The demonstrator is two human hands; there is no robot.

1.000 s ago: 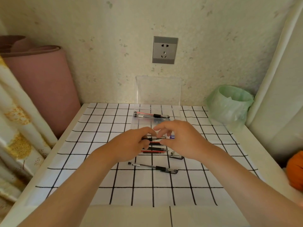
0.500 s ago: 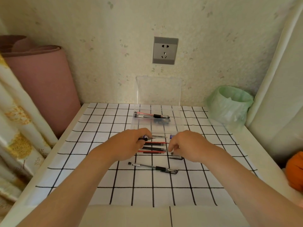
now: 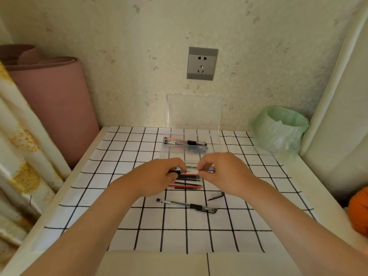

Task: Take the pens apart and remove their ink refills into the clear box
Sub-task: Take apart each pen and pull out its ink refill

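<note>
Grid table [image 3: 119, 156] against a wallpapered wall with a socket [image 3: 202, 63], box [image 3: 216, 154] at the back edge, and mid-table the left hand [image 3: 157, 176] pinches a pen [image 3: 177, 172] lying left-right, tip toward the right hand [image 3: 223, 174], whose fingers are pinched, can't tell on what.

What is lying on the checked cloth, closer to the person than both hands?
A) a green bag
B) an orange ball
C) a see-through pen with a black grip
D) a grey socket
C: the clear plastic pen with a black grip lies by itself on the white cloth with black grid lines, on the near side of the left hand and the right hand.
</note>
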